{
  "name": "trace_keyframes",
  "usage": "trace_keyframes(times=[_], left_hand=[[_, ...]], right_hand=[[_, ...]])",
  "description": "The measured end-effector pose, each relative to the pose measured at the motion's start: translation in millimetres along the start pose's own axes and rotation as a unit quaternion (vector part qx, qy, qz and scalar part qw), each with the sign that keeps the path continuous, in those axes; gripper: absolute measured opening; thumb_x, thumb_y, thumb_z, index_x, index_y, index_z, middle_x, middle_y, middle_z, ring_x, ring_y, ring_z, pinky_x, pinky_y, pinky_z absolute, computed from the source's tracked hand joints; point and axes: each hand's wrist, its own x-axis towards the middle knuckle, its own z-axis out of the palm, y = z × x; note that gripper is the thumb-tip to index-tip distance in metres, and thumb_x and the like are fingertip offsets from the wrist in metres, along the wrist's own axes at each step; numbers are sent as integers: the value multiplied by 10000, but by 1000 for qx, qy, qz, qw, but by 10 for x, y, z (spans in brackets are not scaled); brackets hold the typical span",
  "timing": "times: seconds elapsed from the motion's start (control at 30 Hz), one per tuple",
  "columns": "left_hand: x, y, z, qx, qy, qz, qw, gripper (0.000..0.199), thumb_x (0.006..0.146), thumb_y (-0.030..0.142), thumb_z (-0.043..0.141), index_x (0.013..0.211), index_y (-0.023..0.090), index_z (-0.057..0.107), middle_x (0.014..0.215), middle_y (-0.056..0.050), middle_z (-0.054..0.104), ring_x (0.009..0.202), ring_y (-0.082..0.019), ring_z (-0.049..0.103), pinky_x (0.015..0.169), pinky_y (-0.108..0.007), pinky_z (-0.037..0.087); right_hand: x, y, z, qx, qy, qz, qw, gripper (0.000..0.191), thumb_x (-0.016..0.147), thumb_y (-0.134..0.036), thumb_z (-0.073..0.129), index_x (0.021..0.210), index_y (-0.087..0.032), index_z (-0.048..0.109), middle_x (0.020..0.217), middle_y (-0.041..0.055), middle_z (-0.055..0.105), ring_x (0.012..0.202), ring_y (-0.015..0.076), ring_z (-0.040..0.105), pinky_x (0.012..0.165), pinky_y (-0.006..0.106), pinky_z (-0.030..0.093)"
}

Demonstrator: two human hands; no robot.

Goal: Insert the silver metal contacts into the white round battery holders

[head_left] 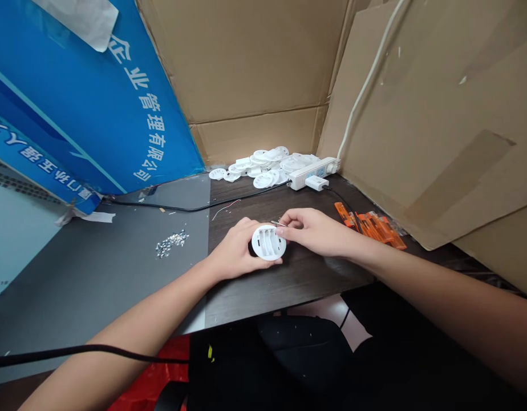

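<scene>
A round white plastic part (268,244) with slotted compartments faces up near the middle of the table. My left hand (236,249) is wrapped round its left side, thumb along the lower edge. At its upper right edge, my right hand (304,228) pinches a small thin metallic piece (278,224), too small to make out clearly. The right fingertips touch or nearly touch the white part's rim.
White round parts (267,162) are heaped at the back, beside a power strip (312,173) with a plug. Small metal pieces (171,244) lie on the grey mat at left. Orange packets (378,228) lie at right. A black cable (186,209) crosses the table.
</scene>
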Motion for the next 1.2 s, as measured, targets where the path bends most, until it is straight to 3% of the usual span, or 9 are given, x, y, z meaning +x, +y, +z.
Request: trace_keyframes(times=[0.13,0.23,0.3,0.33,0.43,0.57,0.67,0.83,1.2], left_hand=[[5,-10,56,42,10,33,998,662,787,662,777,1275,233,649,1190,-24,690,1039,-178,580,1014,-350,419],[15,-18,-73,89,-4,22,996,945,690,774,784,1430,227,567,1363,-85,618,1225,-258,527,1123,-426,387],[-24,-46,-331,144,12,-8,989,993,688,812,752,1463,224,556,1441,-115,565,1319,-310,473,1168,-485,354],[-73,-77,-507,167,38,-30,985,856,774,789,690,1414,227,606,1425,-110,581,1324,-308,481,1170,-487,354],[-367,-251,-1075,193,124,-159,960,512,961,621,500,1167,217,738,1171,-77,708,1022,-218,631,920,-345,486],[-920,-557,-1453,254,76,-225,938,477,883,639,557,959,228,786,1010,-70,726,809,-192,616,739,-292,460],[-1185,-687,-1362,258,37,-214,941,540,899,703,513,1034,271,808,1078,-74,711,913,-223,634,845,-334,489],[-1235,-722,-1100,289,65,-178,938,634,959,732,411,1114,264,810,1131,-102,690,1056,-277,586,973,-417,482],[-1171,-683,-1122,268,47,-173,947,541,961,659,482,926,198,763,1095,-114,686,1045,-253,566,976,-397,455]], right_hand=[[41,4,35,114,-48,24,992,221,871,-364,674,823,-154,623,641,-20,558,530,87,424,501,237,302],[7,-104,-66,194,-31,87,977,182,912,-316,647,821,-178,571,532,-75,379,432,66,246,426,240,156],[-17,-166,-177,239,28,112,964,164,940,-266,617,821,-186,538,524,-84,318,430,61,190,427,240,108],[-24,-184,-230,252,56,114,959,163,952,-247,606,822,-186,529,532,-83,306,437,57,181,433,239,100],[-21,-198,-313,259,96,110,955,181,955,-245,614,822,-185,507,560,-71,325,454,51,184,442,237,108],[13,-202,-213,208,52,100,972,177,926,-324,655,881,-178,567,567,-66,366,454,58,204,442,243,119],[37,-230,-88,162,21,62,985,208,900,-363,668,899,-163,610,621,-38,486,479,67,280,460,243,198],[40,-240,51,134,-29,6,991,185,891,-331,649,874,-149,621,793,36,663,711,138,558,670,273,408],[22,-88,118,72,-66,1,995,188,923,-330,632,914,-143,652,848,51,707,776,163,620,732,294,451]])
